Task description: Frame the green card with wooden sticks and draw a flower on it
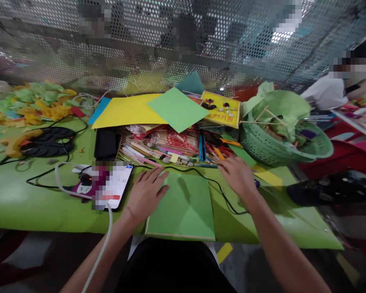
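My left hand [149,192] lies with fingers spread over the left upper edge of a green board [183,207], which is on the table by my lap. My right hand [238,176] is at the front right of a box of craft supplies, fingers stretched forward and slightly bent. Just beyond its fingertips are an orange strip [219,154] and an orange-handled tool [231,142]; I see nothing held in it. The box holds thin wooden sticks [167,142], pens [134,151] and pebbles. A black cable [207,179] runs between my hands.
A yellow sheet [128,110] and a light green square sheet [177,109] lie over the box's back. At right stands a green basket [262,142] of scraps. At left are a phone [122,183], a glue gun [21,144] and crumpled paper [45,99]. A person [329,91] is far right.
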Available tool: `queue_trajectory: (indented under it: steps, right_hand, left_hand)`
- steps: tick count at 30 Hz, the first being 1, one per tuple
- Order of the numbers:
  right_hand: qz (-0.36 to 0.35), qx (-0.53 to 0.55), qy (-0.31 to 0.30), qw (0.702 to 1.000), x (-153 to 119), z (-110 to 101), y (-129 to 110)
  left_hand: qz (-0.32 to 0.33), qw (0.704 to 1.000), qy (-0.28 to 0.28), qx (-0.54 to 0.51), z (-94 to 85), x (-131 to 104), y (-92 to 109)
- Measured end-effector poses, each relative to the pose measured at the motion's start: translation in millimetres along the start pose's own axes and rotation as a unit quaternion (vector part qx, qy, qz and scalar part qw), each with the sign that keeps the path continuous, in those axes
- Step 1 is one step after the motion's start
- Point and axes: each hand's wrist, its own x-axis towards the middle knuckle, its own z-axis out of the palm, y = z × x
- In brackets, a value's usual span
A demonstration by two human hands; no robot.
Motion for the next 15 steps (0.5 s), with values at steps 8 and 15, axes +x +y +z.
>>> queue_trajectory:
  steps: [8,15]
  right_hand:
    - [0.049,-0.024,-0.071,0.996,49,28,-19]
    - [0.1,0.047,-0.074,0.991,55,30,-10]
  left_hand:
    - [0.012,0.99,0.069,-0.124,-4.8,63,12]
    - [-0.011,0.989,0.088,-0.118,12.0,70,6]
